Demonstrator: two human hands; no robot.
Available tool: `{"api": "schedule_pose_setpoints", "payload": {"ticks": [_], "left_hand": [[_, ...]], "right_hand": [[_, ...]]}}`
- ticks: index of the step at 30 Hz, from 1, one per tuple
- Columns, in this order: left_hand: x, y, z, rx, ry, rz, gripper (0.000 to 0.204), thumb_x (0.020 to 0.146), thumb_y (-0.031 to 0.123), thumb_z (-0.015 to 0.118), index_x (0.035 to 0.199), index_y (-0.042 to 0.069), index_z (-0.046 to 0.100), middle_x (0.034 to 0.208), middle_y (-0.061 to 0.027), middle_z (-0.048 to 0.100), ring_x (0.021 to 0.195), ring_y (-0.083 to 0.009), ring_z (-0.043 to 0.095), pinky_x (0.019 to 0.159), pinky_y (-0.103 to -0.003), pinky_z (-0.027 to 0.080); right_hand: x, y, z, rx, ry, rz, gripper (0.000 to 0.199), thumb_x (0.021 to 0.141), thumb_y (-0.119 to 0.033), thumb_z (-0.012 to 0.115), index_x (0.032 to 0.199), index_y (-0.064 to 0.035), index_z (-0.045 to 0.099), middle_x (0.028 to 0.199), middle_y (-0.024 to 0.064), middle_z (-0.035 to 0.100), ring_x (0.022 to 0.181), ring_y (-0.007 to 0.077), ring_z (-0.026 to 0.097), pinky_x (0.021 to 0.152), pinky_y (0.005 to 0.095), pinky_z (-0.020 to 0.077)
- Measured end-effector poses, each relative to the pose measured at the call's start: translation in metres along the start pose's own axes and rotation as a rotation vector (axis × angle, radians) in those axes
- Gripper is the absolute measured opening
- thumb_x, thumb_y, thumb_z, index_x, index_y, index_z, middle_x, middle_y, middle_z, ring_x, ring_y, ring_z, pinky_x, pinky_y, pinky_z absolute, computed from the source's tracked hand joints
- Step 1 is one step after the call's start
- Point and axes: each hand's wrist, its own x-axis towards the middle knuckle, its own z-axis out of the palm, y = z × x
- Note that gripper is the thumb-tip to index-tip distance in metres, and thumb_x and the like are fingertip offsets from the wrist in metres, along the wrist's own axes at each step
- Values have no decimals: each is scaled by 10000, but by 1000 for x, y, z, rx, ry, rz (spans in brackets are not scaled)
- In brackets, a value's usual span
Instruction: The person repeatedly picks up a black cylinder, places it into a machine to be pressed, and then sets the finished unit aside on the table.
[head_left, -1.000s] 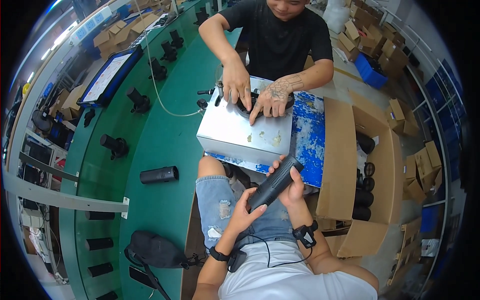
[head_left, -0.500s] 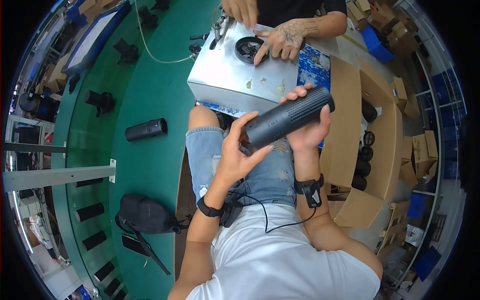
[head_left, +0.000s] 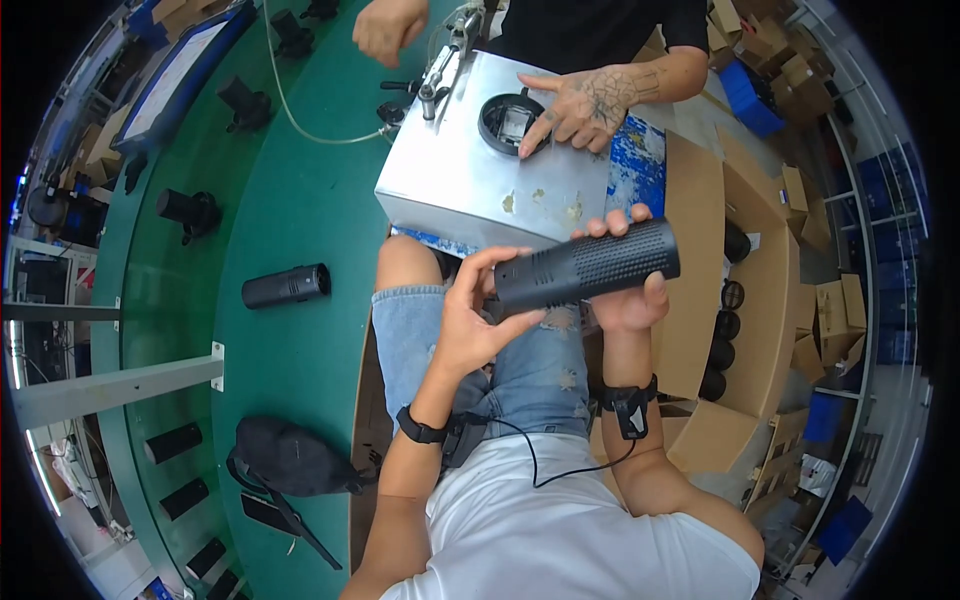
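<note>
A black cylindrical housing [head_left: 590,268] with a dimpled grip band and rows of slots lies across both my hands, above my lap. My left hand [head_left: 474,318] is closed around its left end, the thumb below and fingers above. My right hand [head_left: 634,300] grips the textured right end from beneath, its fingertips curling over the top edge. The housing is nearly level, its right end slightly higher. On the green bench to my left, a similar black cylinder [head_left: 284,287] lies on its side.
Across from me, another person's hand [head_left: 585,110] rests at a black ring [head_left: 512,124] on a metal box [head_left: 470,170]. An open cardboard box [head_left: 690,290] with black parts stands at right. A black bag [head_left: 295,455] and phone [head_left: 265,512] lie left. A metal bar [head_left: 120,385] juts over the bench.
The housing has turned closer to level, its right end dropping, with both my hands still on it. The other person's far hand has moved left, away from the ring.
</note>
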Motion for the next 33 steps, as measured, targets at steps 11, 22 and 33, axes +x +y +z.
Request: {"api": "schedule_pose_setpoints", "payload": {"ticks": [11, 22, 33], "left_hand": [[2, -57, -35, -339, -69, -355, 656, 705, -22, 785, 1270, 4, 453, 1125, -70, 595, 1009, -118, 584, 913, -268, 466], [17, -40, -31, -331, 41, -104, 724, 651, -105, 774, 1303, -1, 476, 1315, -141, 526, 1204, -200, 516, 987, -314, 438], [37, -51, -32, -179, 6, -46, 561, 816, 36, 701, 1328, 17, 471, 1245, -129, 592, 1020, -141, 592, 834, -248, 455]], "right_hand": [[7, 26, -11, -207, 205, 142, 591, 772, -272, 710, 1253, -85, 421, 1107, 102, 492, 1079, 249, 490, 1031, 414, 376], [18, 24, -14, -110, 86, 105, 596, 731, -255, 717, 1224, -111, 414, 1095, 70, 492, 1118, 255, 482, 1098, 448, 307], [102, 5, -5, -455, 159, -270, 576, 756, -217, 721, 1227, -63, 426, 1112, 79, 492, 1108, 249, 490, 1050, 415, 360]]}}
